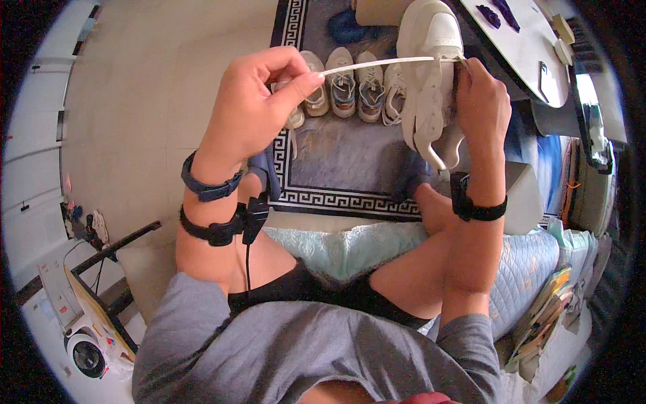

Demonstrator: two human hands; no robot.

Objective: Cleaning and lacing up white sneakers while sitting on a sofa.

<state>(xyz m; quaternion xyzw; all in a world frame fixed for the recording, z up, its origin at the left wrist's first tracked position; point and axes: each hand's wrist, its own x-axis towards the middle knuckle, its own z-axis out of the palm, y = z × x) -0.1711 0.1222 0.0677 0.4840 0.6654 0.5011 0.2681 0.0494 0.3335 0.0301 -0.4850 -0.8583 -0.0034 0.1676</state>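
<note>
A white shoelace point(381, 64) runs taut from my left hand point(267, 96), its end pinched between thumb and fingers, to the front lacing area of a white sneaker point(429, 96). My right hand point(482, 101) grips the sneaker's right side near that spot; the fingers are partly hidden by the shoe. The sneaker is held up, toe pointing away from me, its tongue and collar spread apart towards me. Whether my right fingers also pinch the lace cannot be told.
Several worn sneakers point(370, 88) stand in a row on a grey rug point(348, 151) with a Greek-key border. A white table point(530, 50) with a phone point(543, 81) is at the upper right. A quilted light-blue cover point(525, 272) lies at the right, beside stacked papers point(542, 313).
</note>
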